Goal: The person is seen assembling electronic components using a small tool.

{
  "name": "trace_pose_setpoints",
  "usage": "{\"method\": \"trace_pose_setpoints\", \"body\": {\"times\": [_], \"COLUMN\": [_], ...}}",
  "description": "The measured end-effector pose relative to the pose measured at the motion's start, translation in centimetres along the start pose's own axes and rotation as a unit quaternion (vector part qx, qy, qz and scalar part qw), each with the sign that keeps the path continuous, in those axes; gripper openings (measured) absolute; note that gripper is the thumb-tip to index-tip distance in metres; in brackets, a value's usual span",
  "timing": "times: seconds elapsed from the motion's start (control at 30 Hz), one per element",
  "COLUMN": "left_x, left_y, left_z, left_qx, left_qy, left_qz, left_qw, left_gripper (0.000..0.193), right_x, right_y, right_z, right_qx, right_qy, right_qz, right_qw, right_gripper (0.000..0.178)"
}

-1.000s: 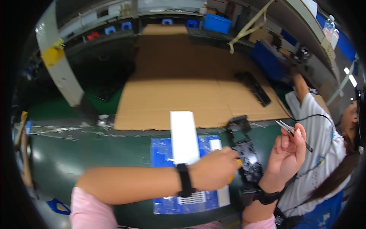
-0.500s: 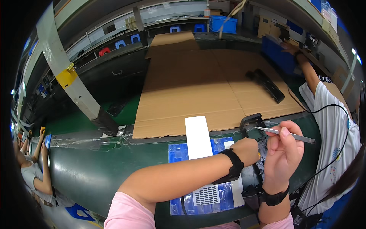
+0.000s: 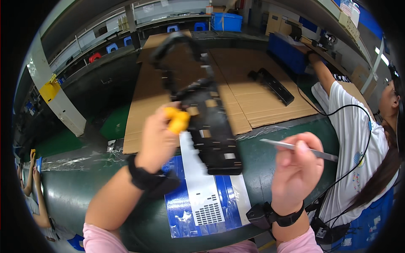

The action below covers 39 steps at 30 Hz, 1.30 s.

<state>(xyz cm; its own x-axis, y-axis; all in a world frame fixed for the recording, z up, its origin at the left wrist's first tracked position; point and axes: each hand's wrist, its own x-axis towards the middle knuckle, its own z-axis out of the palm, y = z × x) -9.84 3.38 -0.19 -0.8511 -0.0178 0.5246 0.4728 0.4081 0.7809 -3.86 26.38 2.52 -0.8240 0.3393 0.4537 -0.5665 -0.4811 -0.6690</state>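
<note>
My left hand is closed on the edge of a long black plastic housing with an open frame at its far end, held up over the bench and blurred by motion. Yellow covers sit on the fingertips of that hand. Small tan and white patches dot the housing's face. In my right hand a pair of metal tweezers is pinched, its tips pointing left toward the housing. Below lies a white sheet with rows of small black rectangles, on a blue plastic-wrapped pad.
Brown cardboard covers the far bench, with another black housing lying on it. A co-worker in a white shirt at right reaches toward a blue bin. A black cable crosses there. At left stands a post.
My left hand has lifted the black housing from beside the blue pad, up and to the left. My right hand, still with the tweezers, is slightly lower and left. The view has shifted.
</note>
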Motion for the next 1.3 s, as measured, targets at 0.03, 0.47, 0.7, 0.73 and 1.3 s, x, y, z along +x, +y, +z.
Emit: {"method": "trace_pose_setpoints", "body": {"times": [0.03,0.47,0.7,0.73,1.3], "left_x": [-0.6,-7.3,-7.8,-8.0,-8.5], "left_y": [-1.1,-5.5,-6.5,-6.3,-2.2], "left_z": [-2.5,-6.9,-6.4,-6.5,-5.6], "left_qx": [-0.033,-0.305,-0.287,-0.288,-0.386], "left_qy": [-0.041,0.067,0.04,0.041,0.097], "left_qz": [-0.055,-0.402,-0.373,-0.374,-0.357], "left_qw": [0.997,0.861,0.881,0.881,0.845], "left_gripper": [0.014,0.03,0.042,0.042,0.03], "right_x": [-0.3,-4.6,-5.1,-5.3,-5.1], "right_y": [0.5,4.6,5.8,5.7,4.1], "right_z": [-0.1,-1.8,-4.8,-4.8,-3.5], "right_qx": [-0.029,-0.213,-0.176,-0.175,-0.15], "right_qy": [-0.018,-0.127,-0.086,-0.085,-0.1], "right_qz": [0.043,0.426,0.429,0.42,0.405], "right_qw": [0.999,0.87,0.882,0.886,0.896], "right_gripper": [0.016,0.015,0.016,0.016,0.017]}}
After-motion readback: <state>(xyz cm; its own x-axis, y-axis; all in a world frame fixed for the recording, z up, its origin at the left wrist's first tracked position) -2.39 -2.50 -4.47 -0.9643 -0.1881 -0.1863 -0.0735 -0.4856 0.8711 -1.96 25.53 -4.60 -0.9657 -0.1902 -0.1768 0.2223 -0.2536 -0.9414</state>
